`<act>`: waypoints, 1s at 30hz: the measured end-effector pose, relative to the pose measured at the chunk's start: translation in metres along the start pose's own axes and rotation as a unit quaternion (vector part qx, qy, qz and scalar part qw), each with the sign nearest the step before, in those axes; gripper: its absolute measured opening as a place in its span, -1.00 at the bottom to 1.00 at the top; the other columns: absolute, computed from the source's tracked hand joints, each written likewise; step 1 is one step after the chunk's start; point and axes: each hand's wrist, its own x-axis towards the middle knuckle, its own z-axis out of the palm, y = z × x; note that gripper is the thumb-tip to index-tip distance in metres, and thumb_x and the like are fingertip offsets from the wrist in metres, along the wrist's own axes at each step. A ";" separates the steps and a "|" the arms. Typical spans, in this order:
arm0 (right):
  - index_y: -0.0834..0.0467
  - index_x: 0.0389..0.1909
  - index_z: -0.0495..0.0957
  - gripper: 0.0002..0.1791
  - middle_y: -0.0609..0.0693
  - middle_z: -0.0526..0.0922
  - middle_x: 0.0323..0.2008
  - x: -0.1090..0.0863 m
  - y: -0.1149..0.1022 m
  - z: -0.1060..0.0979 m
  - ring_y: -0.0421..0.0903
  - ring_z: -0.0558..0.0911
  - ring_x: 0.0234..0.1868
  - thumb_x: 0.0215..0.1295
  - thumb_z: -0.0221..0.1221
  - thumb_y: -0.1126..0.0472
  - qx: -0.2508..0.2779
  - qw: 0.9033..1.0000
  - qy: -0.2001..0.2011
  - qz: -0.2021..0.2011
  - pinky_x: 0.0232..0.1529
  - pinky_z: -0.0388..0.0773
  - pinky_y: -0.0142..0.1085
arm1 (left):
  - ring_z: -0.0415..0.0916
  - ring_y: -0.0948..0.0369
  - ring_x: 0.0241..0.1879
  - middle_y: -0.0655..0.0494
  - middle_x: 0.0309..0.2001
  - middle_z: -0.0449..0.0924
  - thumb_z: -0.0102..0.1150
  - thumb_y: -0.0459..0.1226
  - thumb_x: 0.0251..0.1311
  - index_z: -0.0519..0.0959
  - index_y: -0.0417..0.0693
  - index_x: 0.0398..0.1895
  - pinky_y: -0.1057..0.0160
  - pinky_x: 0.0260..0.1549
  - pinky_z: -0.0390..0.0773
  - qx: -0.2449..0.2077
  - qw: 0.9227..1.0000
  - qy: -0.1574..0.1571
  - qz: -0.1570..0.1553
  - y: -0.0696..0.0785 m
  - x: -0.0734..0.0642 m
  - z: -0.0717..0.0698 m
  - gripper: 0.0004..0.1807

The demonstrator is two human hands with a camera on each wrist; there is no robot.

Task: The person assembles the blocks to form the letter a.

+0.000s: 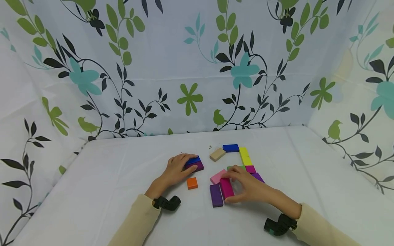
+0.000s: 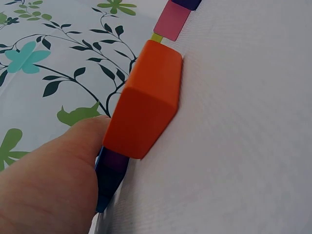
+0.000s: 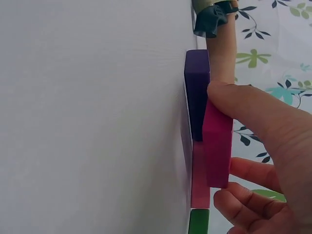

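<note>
My right hand (image 1: 250, 186) pinches a magenta block (image 1: 226, 188) lengthwise, thumb at its near end and fingers at its far end. In the right wrist view that block stands higher than the dark purple block (image 3: 197, 92) beside it. A pink block (image 1: 218, 177) lies just behind, and a green block (image 1: 233, 168) is partly covered by the fingers. My left hand (image 1: 174, 169) holds a blue block (image 1: 193, 160) and a purple block (image 1: 197, 166) side by side, with the thumb along the purple one. Close to that thumb sits an orange block (image 1: 192, 183).
Behind the right hand a yellow block (image 1: 245, 156), a small magenta block (image 1: 250, 169) and a violet block (image 1: 258, 177) form a line. Another blue block (image 1: 231, 148) and a tan block (image 1: 217, 154) lie farther back. A patterned curtain (image 1: 166, 68) rises behind the white table (image 1: 123, 191).
</note>
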 end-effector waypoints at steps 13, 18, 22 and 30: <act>0.09 0.17 0.48 -0.34 -0.07 0.35 -0.08 -0.009 0.000 -0.001 -0.24 0.45 -0.26 0.05 0.45 -0.01 0.036 0.998 -0.052 0.002 -0.32 0.48 -0.44 | 0.13 -0.08 0.40 -0.07 0.34 0.35 0.05 0.01 0.38 0.37 0.09 0.36 -0.26 0.32 -0.04 0.002 1.000 0.001 -0.003 -0.002 -0.001 -0.001 -0.47; 0.08 0.14 0.48 -0.39 -0.06 0.37 -0.08 -0.010 0.000 0.001 -0.21 0.46 -0.27 0.11 0.40 -0.05 0.049 0.998 -0.046 -0.009 -0.32 0.47 -0.44 | 0.14 -0.08 0.40 -0.08 0.33 0.36 0.06 0.00 0.38 0.38 0.08 0.35 -0.27 0.32 -0.03 0.004 1.000 0.006 0.000 -0.002 -0.001 -0.001 -0.47; 0.08 0.08 0.51 -0.49 -0.05 0.40 -0.08 -0.010 -0.001 0.002 -0.21 0.46 -0.28 0.17 0.35 -0.06 0.051 0.998 -0.038 -0.012 -0.32 0.48 -0.44 | 0.13 -0.08 0.40 -0.08 0.33 0.36 0.07 0.00 0.38 0.38 0.08 0.35 -0.27 0.32 -0.03 0.001 1.000 0.006 0.000 -0.001 -0.001 -0.001 -0.47; 0.07 0.09 0.55 -0.56 -0.05 0.42 -0.08 -0.013 -0.003 0.000 -0.23 0.46 -0.32 0.22 0.32 0.03 0.059 0.997 -0.059 -0.005 -0.35 0.47 -0.45 | 0.14 -0.08 0.40 -0.07 0.32 0.36 0.06 0.00 0.38 0.38 0.07 0.35 -0.27 0.31 -0.03 0.000 1.000 0.003 0.001 -0.001 0.000 0.002 -0.48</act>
